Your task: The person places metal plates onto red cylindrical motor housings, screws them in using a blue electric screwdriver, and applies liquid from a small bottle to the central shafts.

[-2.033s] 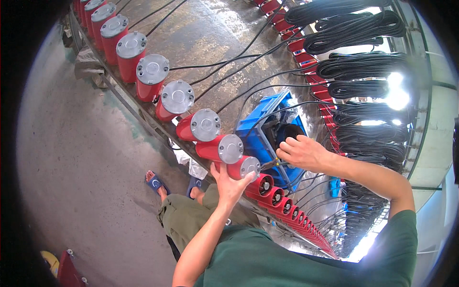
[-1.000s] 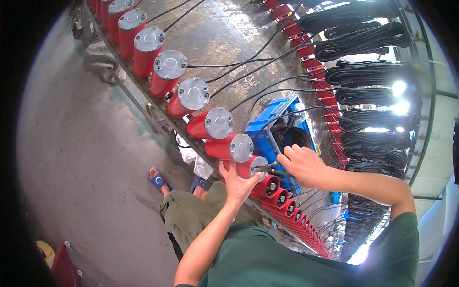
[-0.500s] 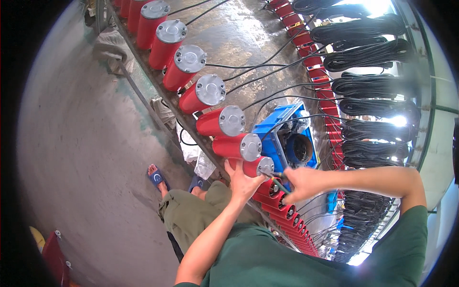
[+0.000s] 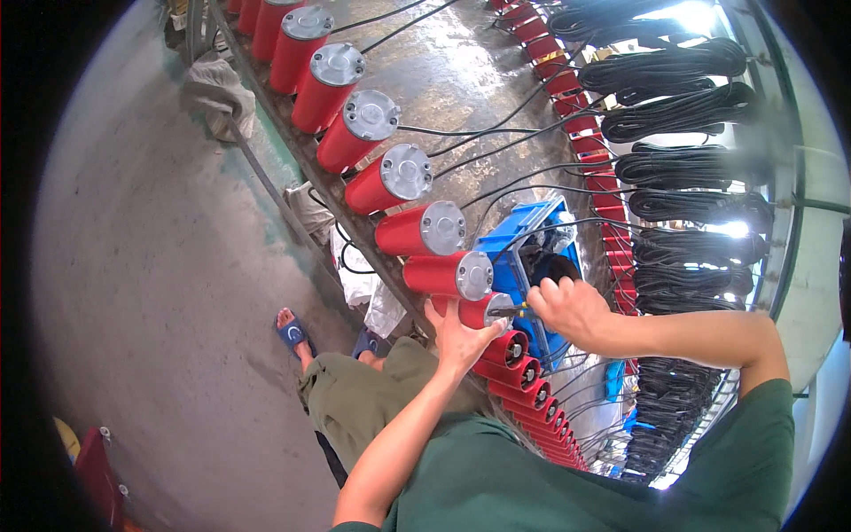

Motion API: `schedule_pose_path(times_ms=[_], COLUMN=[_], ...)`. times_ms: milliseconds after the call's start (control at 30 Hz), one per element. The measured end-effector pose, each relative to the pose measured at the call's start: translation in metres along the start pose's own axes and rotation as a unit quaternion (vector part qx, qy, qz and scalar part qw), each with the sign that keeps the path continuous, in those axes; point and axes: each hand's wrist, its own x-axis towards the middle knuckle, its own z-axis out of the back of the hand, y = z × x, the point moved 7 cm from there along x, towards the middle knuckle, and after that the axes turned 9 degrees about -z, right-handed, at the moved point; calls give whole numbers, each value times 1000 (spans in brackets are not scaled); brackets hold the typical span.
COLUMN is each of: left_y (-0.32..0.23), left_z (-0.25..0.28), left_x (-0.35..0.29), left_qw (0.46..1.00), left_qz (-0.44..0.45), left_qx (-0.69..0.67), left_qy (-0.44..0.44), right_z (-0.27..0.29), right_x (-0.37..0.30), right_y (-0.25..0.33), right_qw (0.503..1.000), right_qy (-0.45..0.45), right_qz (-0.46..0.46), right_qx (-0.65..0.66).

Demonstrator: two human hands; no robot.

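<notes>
Taking our clock from the middle of the view, we saw a dark red panel (image 4: 96,474) at eight o'clock, grey floor (image 4: 168,293) at nine, a pale sack (image 4: 217,73) at ten and a blue sandal (image 4: 293,332) at eight. A row of red cylinders with grey caps (image 4: 353,124) ran from eleven o'clock down to the centre, with crumpled white plastic (image 4: 359,285) left of its lower end, between eight and nine. At five o'clock we found the left hand (image 4: 456,341), thumb and fingers gripping the nearest capped cylinder (image 4: 470,310). That cylinder was at four o'clock, its cap turned toward three. Over the cap lay the metal head of a pair of pliers (image 4: 508,311); we could not tell whether the tips touched it. Uncapped red cylinders (image 4: 503,366) stretched away between four and five o'clock, and a blue crate (image 4: 507,266) stood at three. In front of the crate, at half past three, we saw the right hand (image 4: 572,312) closed around the pliers' handles. Farther right, black cable coils (image 4: 683,208) hung from one o'clock round to four, above a green sleeve (image 4: 740,434) at four.
</notes>
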Motion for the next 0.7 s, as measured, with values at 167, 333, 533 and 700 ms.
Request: schedule_pose_path(times_ms=[167, 333, 533, 700], left_y=[-2, 9, 5, 5], left_z=[0, -2, -6, -5], left_x=[-3, -2, -1, 2], left_qw=[1000, 999, 999, 999], left_qz=[-21, -8, -28, 12], left_qx=[13, 37, 13, -9], left_qy=[2, 2, 9, 33], right_z=[-20, -50, -40, 1], right_x=[0, 5, 5, 2], right_y=[2, 10, 19, -5], right_qw=[992, 881, 820, 970], right_qy=[90, 299, 379, -234], right_qz=[-24, -57, -53, 3], right_qx=[81, 363, 426, -69])
